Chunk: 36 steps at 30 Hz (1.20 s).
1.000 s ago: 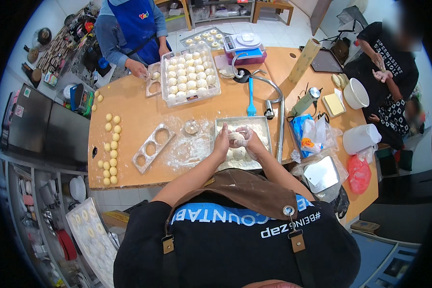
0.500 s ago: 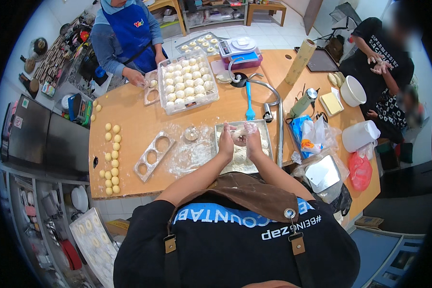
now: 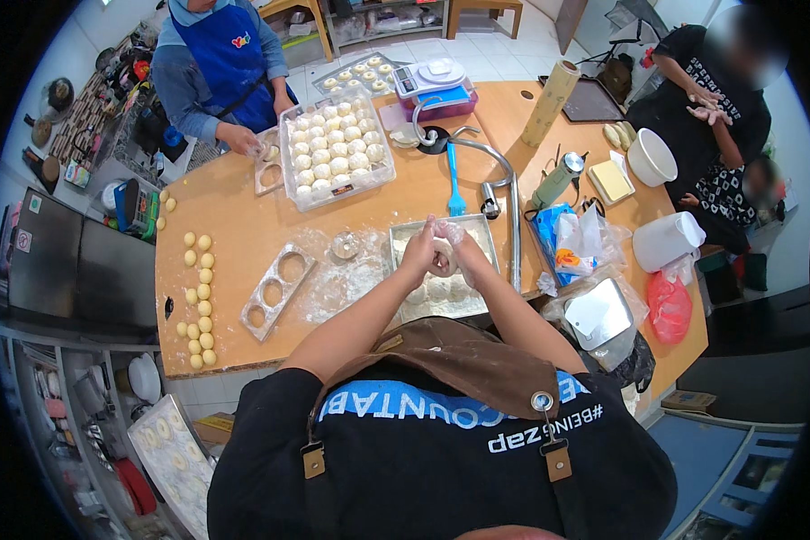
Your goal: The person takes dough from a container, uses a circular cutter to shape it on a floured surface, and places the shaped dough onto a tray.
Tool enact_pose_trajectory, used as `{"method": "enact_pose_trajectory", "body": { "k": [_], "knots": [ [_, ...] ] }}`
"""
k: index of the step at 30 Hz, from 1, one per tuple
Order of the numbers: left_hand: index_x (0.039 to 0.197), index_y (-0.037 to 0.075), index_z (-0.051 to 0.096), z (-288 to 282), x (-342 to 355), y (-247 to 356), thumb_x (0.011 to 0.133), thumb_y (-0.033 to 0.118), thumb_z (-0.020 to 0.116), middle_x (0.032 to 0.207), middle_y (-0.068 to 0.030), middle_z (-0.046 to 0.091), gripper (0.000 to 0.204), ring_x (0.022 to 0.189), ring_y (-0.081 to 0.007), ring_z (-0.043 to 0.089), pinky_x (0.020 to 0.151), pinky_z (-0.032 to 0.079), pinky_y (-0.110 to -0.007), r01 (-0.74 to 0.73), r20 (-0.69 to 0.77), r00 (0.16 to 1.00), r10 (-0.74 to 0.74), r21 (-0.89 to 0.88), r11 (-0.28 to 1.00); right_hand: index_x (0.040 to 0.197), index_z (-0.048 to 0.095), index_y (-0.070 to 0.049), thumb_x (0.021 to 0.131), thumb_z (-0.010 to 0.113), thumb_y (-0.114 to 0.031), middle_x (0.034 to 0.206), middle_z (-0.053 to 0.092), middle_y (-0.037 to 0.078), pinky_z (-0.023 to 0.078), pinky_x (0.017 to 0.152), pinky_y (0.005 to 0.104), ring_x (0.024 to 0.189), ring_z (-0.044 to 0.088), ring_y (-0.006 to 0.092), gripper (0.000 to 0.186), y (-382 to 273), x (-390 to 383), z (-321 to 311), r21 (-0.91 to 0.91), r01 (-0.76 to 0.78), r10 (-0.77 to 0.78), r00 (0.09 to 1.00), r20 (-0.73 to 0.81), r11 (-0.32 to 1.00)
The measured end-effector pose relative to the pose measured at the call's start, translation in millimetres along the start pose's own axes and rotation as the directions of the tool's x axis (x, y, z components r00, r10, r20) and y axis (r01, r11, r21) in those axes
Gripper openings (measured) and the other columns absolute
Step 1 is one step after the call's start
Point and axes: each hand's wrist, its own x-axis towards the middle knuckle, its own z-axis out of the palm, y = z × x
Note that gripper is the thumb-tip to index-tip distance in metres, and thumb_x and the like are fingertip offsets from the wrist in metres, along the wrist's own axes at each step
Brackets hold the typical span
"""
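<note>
Over a floury metal tray, my left hand and my right hand are closed together around a pale dough piece, their fingers touching at the top; flour whitens my fingers. Left of the tray, a metal ring cutter lies in scattered flour, with a three-hole cutter farther left. A blue silicone brush lies just behind the tray, beside a bent metal pipe.
Yellow dough balls line the left. A co-worker in blue stands behind a bin of dough balls. Two people are at the right, near a white bowl, butter, a jug and plastic bags.
My hands have shifted slightly around the dough, and their fingertips have drawn together at the top. The view has moved a little. The person at right has brought their hands together.
</note>
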Motion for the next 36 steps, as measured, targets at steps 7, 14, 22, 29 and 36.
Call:
{"method": "enact_pose_trajectory", "body": {
  "k": [7, 14, 22, 29, 36],
  "knots": [
    [0.098, 0.005, 0.048, 8, 8, 6, 0.094, 0.057, 0.03, 0.078, -0.0073, 0.057, 0.056, 0.066, -0.0138, 0.056, 0.06, 0.047, -0.027, -0.152, -0.062, 0.988, 0.139, -0.374, 0.915, 0.11, 0.051, -0.009, 0.094, 0.049, -0.036, 0.076, 0.058, 0.003, 0.042, 0.05, 0.0227, 0.062, 0.056, 0.0109, 0.031, 3, 6, 7, 0.196, 0.345, -0.263, 0.899, -0.35, 0.918],
    [0.097, 0.007, 0.052, 21, -1, 11, 0.093, 0.061, 0.026, 0.073, -0.005, 0.056, 0.06, 0.056, -0.0117, 0.05, 0.053, 0.043, -0.025, -0.184, -0.135, 0.98, 0.145, -0.353, 0.917, 0.103, 0.05, -0.008, 0.093, 0.051, -0.035, 0.076, 0.054, 0.001, 0.041, 0.05, 0.0223, 0.061, 0.051, 0.0063, 0.028, -20, -5, 18, 0.044, 0.338, -0.304, 0.89, -0.339, 0.94],
    [0.092, 0.005, 0.051, 11, 7, 7, 0.093, 0.059, 0.028, 0.076, -0.0069, 0.057, 0.059, 0.069, -0.0116, 0.055, 0.061, 0.043, -0.025, -0.092, -0.068, 0.992, 0.104, 0.155, 0.984, 0.113, 0.049, -0.009, 0.095, 0.046, -0.038, 0.084, 0.054, 0.002, 0.045, 0.056, 0.0256, 0.066, 0.053, 0.0091, 0.035, -1, 1, 7, 0.063, 0.232, -0.214, 0.953, -0.212, 0.971],
    [0.092, 0.004, 0.051, 15, -4, 20, 0.092, 0.06, 0.03, 0.075, -0.0074, 0.057, 0.06, 0.062, -0.0143, 0.058, 0.056, 0.047, -0.028, -0.081, -0.084, 0.993, 0.088, 0.09, 0.993, 0.113, 0.05, -0.009, 0.095, 0.045, -0.04, 0.076, 0.054, 0.002, 0.042, 0.051, 0.0247, 0.056, 0.051, 0.01, 0.036, -7, -2, 6, 0.111, 0.129, -0.121, 0.99, -0.077, 0.985],
    [0.103, 0.004, 0.045, 23, 5, 8, 0.089, 0.067, 0.024, 0.08, -0.0095, 0.055, 0.068, 0.068, -0.0178, 0.055, 0.064, 0.049, -0.031, -0.195, -0.141, 0.98, 0.14, -0.545, 0.815, 0.11, 0.05, -0.005, 0.093, 0.052, -0.032, 0.092, 0.052, 0.002, 0.046, 0.059, 0.0222, 0.067, 0.052, 0.0081, 0.031, -8, 3, 14, 0.163, 0.494, -0.392, 0.817, -0.422, 0.854]
  ]
}}
